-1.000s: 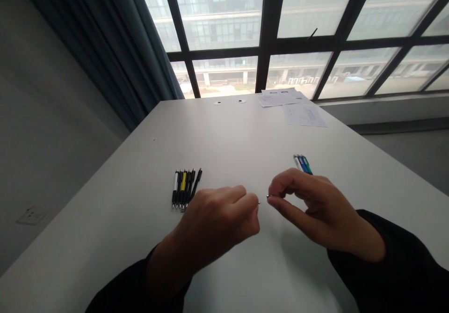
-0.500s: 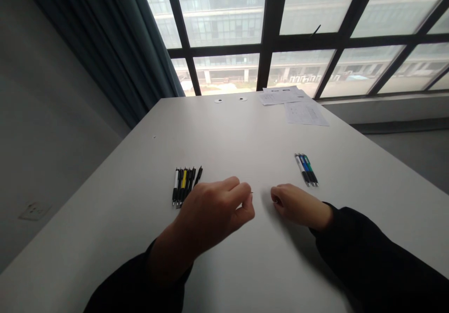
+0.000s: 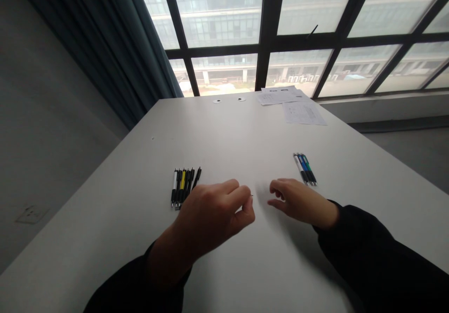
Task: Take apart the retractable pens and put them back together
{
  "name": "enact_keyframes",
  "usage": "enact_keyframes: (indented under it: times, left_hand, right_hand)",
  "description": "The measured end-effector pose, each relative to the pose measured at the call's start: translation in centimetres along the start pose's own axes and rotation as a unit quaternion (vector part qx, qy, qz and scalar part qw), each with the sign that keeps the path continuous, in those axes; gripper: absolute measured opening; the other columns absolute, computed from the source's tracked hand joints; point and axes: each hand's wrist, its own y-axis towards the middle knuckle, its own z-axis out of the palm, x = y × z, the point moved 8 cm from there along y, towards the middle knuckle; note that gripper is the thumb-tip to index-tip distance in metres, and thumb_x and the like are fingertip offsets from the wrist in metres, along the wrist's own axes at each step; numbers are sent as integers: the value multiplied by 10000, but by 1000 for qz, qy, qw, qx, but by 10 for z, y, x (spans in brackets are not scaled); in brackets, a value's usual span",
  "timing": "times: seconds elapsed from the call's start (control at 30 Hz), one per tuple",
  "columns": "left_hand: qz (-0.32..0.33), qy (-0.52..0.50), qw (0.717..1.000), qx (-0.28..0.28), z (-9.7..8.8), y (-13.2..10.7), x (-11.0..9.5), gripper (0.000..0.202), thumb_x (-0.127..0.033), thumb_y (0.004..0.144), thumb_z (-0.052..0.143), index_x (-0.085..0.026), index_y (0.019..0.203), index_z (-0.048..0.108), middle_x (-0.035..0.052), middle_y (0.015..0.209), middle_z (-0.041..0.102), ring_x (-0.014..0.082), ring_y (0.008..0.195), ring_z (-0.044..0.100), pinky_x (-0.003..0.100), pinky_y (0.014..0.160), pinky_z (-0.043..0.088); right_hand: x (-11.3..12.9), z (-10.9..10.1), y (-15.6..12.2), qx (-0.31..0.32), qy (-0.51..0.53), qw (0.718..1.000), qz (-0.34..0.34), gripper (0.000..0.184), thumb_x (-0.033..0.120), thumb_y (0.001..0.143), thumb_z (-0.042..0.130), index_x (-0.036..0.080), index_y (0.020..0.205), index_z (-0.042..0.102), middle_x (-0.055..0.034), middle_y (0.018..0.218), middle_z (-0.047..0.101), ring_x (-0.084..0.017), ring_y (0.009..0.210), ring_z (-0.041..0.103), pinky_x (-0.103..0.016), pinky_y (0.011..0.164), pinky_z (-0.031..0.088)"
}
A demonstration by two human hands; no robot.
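Note:
My left hand (image 3: 219, 214) is closed above the white table, with thumb and forefinger pinched. A tiny dark tip pokes out past the fingertips; the rest of what it holds is hidden by the hand. To its right, my right hand (image 3: 294, 200) hovers with the thumb apart from the curled fingers and nothing visible between them. A row of several pens (image 3: 182, 182), mostly black with one white and one yellow barrel, lies just beyond my left wrist, partly covered by that hand. Past my right hand lies a smaller group of white, blue and green pens (image 3: 304, 169).
The white table (image 3: 224, 140) runs back to a large window with dark frames (image 3: 264, 46). Printed paper sheets (image 3: 303, 112) lie at its far right corner, near two round cable holes (image 3: 241, 99). A dark curtain (image 3: 140, 60) hangs at the left.
My right hand has opened from a closed pinch, its thumb now apart from the fingers, and shifted slightly to the right. The left hand keeps its grip in nearly the same place.

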Motion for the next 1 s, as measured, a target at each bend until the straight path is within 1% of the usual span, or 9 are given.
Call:
enact_keyframes:
  times: [0.07,0.1,0.2,0.33,0.47,0.63,0.9,0.97,1.0]
  left_hand:
    - [9,-6,1000,-8,-1,0,0,209,-196,892,539,-197,708,639,-43,591,515,114,477,460,285,463,291]
    - [15,-9,1000,-11,-1,1,0,208,-207,905,543,-198,727,652,-44,593,522,113,474,462,283,460,288]
    - [30,-22,999,-9,-1,1,-2,210,-244,951,541,-202,797,678,-45,609,542,109,478,475,276,460,290]
    - [47,-37,998,-12,-1,2,-5,273,-298,998,518,-200,778,647,-44,607,528,108,477,460,283,470,289]
    - [56,-64,996,-9,-1,2,-7,327,-322,1021,495,-188,747,615,-45,594,498,102,478,441,282,480,280]
    - [50,-77,996,-4,-1,2,-6,396,-395,1034,457,-186,723,583,-45,591,502,100,474,430,283,484,272]
    - [38,-49,998,-9,-2,4,-7,269,-187,960,494,-191,696,548,-48,591,488,105,491,423,301,492,266]
    - [36,-36,999,-8,-2,3,-5,269,-192,963,490,-190,701,556,-47,589,489,106,490,425,301,491,266]
    - [35,-30,999,-8,-2,2,-5,275,-199,968,485,-189,703,559,-46,588,490,106,490,427,300,490,266]
  right_hand:
    - [14,-18,-4,-36,58,997,-28,219,384,932,641,173,991,636,-56,883,701,-152,737,641,-267,672,501]
    - [23,-30,-7,-70,131,987,-57,230,397,934,645,179,1010,641,-50,888,703,-139,720,644,-249,635,513]
    - [43,-53,-22,-136,297,935,-139,199,310,931,671,202,1097,654,-43,925,715,-128,726,674,-231,593,555]
    - [56,-56,-32,-136,413,879,-194,195,140,931,650,214,1108,686,-27,916,726,-125,744,705,-237,625,614]
    - [58,-56,-32,-144,474,844,-204,200,86,894,683,215,1042,724,-13,861,721,-117,696,699,-227,590,616]
    - [59,-58,-33,-151,503,824,-212,188,75,889,683,212,1010,726,-29,903,702,-109,687,685,-219,567,600]
    - [46,-68,-35,-168,582,777,-170,67,155,947,620,210,970,651,-56,986,680,-168,810,704,-273,582,594]
    - [34,-73,-34,-176,564,794,-142,32,214,948,622,198,922,630,-51,906,680,-162,740,683,-287,583,578]
    - [27,-73,-31,-169,536,819,-112,77,245,944,622,192,890,616,-44,845,676,-156,692,664,-290,583,566]
